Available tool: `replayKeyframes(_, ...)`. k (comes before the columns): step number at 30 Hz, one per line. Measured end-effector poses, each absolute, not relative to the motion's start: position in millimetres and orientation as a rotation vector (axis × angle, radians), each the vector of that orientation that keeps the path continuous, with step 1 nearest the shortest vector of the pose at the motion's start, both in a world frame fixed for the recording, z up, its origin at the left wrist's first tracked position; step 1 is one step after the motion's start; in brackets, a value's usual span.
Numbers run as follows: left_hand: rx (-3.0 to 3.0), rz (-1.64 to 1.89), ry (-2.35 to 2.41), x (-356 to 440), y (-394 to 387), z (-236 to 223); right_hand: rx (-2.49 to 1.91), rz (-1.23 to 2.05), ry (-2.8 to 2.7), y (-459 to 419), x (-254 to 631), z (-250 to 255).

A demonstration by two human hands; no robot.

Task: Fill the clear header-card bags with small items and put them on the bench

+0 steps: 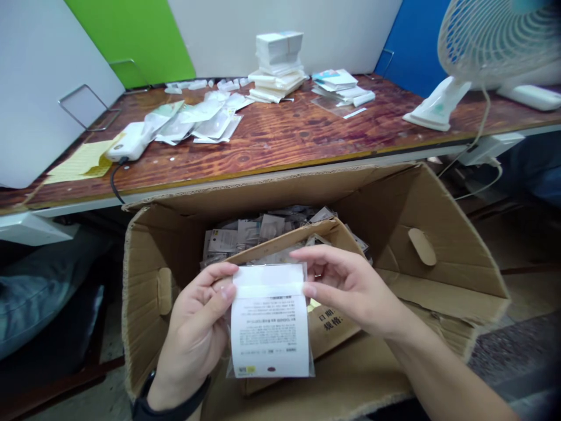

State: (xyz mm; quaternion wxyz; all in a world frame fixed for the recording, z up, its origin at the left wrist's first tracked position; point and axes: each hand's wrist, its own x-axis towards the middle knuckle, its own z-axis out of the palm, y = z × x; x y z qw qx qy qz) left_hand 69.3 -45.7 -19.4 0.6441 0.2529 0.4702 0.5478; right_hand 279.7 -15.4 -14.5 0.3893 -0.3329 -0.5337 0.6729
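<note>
A clear plastic packet (270,333) with a white printed card inside hangs over the large cardboard box. Its text is upside down, and a small yellow mark and a dark oval show near its lower edge. My left hand (197,327) pinches the packet's upper left edge, thumb in front. At the upper right edge is my right hand (346,286), its thumb on the packet's front and its index finger stretched above the top; its other fingers curl partly out of sight. Behind the packet, a smaller cardboard box (337,327) with printed characters sits inside the large cardboard box (438,245).
Many similar packets (272,228) fill the far part of the large box. On the wooden table (280,131) lie more packets (205,120), stacked cards (279,64), yellow paper (81,161) and a white corded device (129,142). A fan (491,47) stands at the right.
</note>
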Motion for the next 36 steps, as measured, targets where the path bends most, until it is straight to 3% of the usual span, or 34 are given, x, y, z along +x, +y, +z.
replayKeyframes(8, 0.562, 1.273, 1.129, 69.4, -46.4, -19.7, -0.926, 1.918, -1.118, -9.4, 273.6, -24.7)
replayKeyframes(25, 0.854, 0.866, 1.120, 74.5, -37.8, -27.4, -1.093, 1.617, -0.983, 4.5, 277.5, -32.9)
replayKeyframes(36, 0.807, 1.190, 1.191, 88.8, -49.8, -15.2, -0.997, 1.732, -0.896, 8.9, 276.3, -28.9)
